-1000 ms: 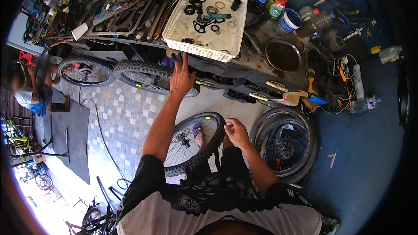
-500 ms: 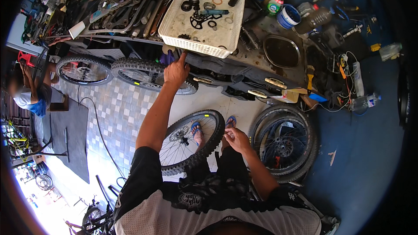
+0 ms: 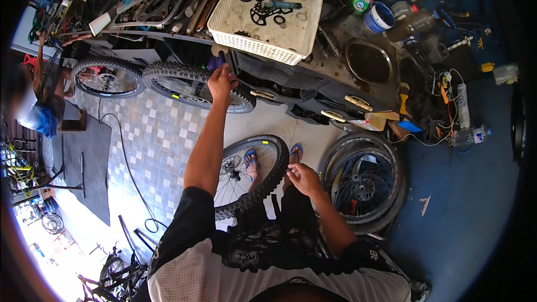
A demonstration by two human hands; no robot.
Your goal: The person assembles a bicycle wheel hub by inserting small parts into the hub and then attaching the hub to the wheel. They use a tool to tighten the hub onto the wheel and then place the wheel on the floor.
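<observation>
Right hand (image 3: 305, 179) is by the wheel (image 3: 235, 175), probably steadying it; left hand (image 3: 222, 83)'s near the tabletop (image 3: 335, 74)'s front edge. Can't tell either grip.

Glare, perhaps daylight, bleaches the lower-left floor (image 3: 98, 235), while fisheye edges fall dark.

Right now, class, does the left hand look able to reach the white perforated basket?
Probably yes: the left hand is close below the white perforated basket in the picture, whose near side looks unobstructed, though depth is hard to judge.
</observation>
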